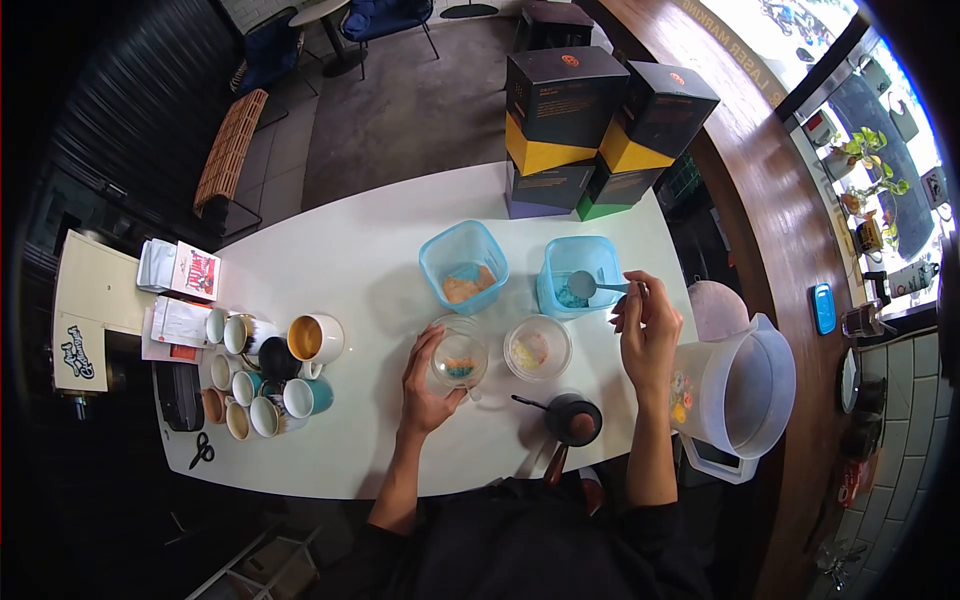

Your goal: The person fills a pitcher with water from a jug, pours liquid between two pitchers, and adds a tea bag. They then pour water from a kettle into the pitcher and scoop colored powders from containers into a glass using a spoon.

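My left hand [427,385] is closed around the side of a transparent cup [474,340] with orange and teal grains at its bottom. In my right hand [648,325] is a grey scoop [583,285], pinched by its handle, its bowl above a light blue tub [578,248] of teal grains. A second blue tub [455,243] to the left contains orange-tan grains. Between my hands stands a transparent round container [560,345] with pale yellow and pinkish contents. Close to my body sits a small dark pot [578,405] with a brown handle, a dark spoon beside it.
Several mugs [315,340] crowd the left side of the white table [360,220], near scissors [202,450] and paper packets [185,285]. Stacked black boxes [565,95] stand at the back. A large translucent pitcher [715,400] is at the right, beside a wooden counter [765,230].
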The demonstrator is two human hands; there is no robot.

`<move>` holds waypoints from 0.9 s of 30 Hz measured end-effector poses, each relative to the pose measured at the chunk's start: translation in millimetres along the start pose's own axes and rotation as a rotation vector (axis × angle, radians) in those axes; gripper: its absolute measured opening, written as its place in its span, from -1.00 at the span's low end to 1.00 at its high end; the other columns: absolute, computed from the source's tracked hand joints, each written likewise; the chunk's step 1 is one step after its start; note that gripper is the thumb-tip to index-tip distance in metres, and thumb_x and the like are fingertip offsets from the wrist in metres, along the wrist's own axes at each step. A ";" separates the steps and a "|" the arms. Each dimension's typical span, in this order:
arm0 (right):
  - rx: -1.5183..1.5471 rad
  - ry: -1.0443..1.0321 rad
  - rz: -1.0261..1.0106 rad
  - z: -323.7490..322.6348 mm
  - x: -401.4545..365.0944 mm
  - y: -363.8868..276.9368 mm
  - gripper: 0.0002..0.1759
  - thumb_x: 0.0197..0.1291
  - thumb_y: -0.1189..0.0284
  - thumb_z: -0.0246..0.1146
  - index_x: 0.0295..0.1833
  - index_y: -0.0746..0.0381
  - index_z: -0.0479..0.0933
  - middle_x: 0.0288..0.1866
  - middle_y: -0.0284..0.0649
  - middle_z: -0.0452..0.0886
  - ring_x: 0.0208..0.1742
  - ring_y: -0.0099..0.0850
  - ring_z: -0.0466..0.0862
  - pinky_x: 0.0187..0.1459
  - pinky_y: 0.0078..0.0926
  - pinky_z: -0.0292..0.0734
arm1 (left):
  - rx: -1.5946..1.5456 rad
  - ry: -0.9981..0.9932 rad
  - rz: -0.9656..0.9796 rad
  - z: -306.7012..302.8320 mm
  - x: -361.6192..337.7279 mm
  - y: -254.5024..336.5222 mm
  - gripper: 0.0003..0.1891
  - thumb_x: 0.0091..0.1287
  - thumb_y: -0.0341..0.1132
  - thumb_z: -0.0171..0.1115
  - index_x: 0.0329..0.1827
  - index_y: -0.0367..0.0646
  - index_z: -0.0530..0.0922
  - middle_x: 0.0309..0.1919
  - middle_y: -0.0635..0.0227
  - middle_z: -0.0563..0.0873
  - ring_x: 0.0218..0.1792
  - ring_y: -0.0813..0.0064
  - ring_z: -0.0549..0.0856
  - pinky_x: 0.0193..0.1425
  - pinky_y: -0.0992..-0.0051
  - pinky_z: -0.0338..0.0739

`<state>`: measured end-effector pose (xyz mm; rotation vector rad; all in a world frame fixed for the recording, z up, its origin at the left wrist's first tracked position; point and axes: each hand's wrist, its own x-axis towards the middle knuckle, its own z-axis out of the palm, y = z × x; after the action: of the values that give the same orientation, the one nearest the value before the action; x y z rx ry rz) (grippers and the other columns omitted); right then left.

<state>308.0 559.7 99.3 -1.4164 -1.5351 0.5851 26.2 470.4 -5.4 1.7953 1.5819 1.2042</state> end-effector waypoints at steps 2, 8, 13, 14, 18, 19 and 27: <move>0.042 -0.013 0.035 2.3 1.5 7.3 -0.84 0.42 0.58 0.07 -0.02 0.40 0.52 -0.51 -0.18 0.62 -0.54 -0.52 0.65 -0.48 -0.57 0.56 | 0.007 -0.007 -0.003 0.2 2.8 0.0 -0.07 -0.18 -0.51 0.60 0.38 -0.25 0.36 0.36 0.11 0.48 0.42 0.08 0.43 0.52 0.16 0.32; 0.208 -0.016 0.118 7.0 3.0 16.0 -0.85 0.45 0.56 0.03 -0.02 0.39 0.46 -0.53 -0.21 0.61 -0.56 -0.57 0.62 -0.51 -0.61 0.53 | -0.054 -0.016 -0.067 -1.7 5.6 2.6 -0.07 -0.13 -0.44 0.63 0.40 -0.26 0.34 0.36 0.07 0.47 0.39 0.08 0.46 0.47 0.18 0.39; 0.340 -0.089 0.160 6.9 1.9 23.5 -0.80 0.45 0.59 0.01 0.13 0.37 0.34 -0.50 -0.21 0.60 -0.54 -0.55 0.63 -0.49 -0.62 0.54 | -0.091 -0.046 -0.110 -0.3 3.2 0.8 -0.06 -0.08 -0.38 0.64 0.42 -0.28 0.31 0.35 0.02 0.47 0.37 0.06 0.48 0.43 0.18 0.42; 0.358 -0.102 0.188 3.1 -0.7 17.9 -0.77 0.45 0.59 0.02 0.16 0.37 0.31 -0.50 -0.22 0.59 -0.54 -0.55 0.62 -0.48 -0.62 0.54 | -0.092 -0.043 -0.109 0.4 3.4 1.2 -0.06 -0.08 -0.38 0.64 0.42 -0.28 0.31 0.35 0.02 0.47 0.37 0.06 0.48 0.43 0.18 0.42; 0.375 -0.070 0.194 -6.0 -17.0 9.3 -0.68 0.45 0.60 0.03 0.25 0.35 0.21 -0.52 -0.23 0.56 -0.55 -0.56 0.60 -0.47 -0.61 0.54 | -0.111 -0.061 -0.137 1.2 0.7 -0.3 -0.03 -0.07 -0.36 0.65 0.45 -0.26 0.28 0.35 0.02 0.47 0.36 0.07 0.49 0.42 0.18 0.42; 0.391 -0.009 0.158 -6.9 -24.1 2.5 -0.73 0.43 0.59 0.06 0.18 0.37 0.29 -0.55 -0.27 0.54 -0.57 -0.57 0.56 -0.47 -0.61 0.52 | -0.101 -0.064 -0.127 2.1 0.2 -0.9 -0.02 -0.07 -0.36 0.65 0.46 -0.25 0.27 0.35 0.03 0.47 0.36 0.07 0.49 0.42 0.18 0.43; -0.523 -0.473 0.019 -29.1 -119.7 -24.0 -0.54 0.32 0.29 0.29 0.19 0.33 0.41 -0.53 -0.04 0.64 -0.53 -0.03 0.67 -0.46 -0.14 0.53 | -0.130 -0.098 -0.114 -3.9 1.7 12.2 -0.01 -0.07 -0.39 0.64 0.48 -0.22 0.26 0.32 0.07 0.50 0.33 0.10 0.52 0.39 0.19 0.45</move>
<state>308.7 434.3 95.4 -1.7655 -2.1652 0.5812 29.6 468.4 6.9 1.6347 1.4945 1.1222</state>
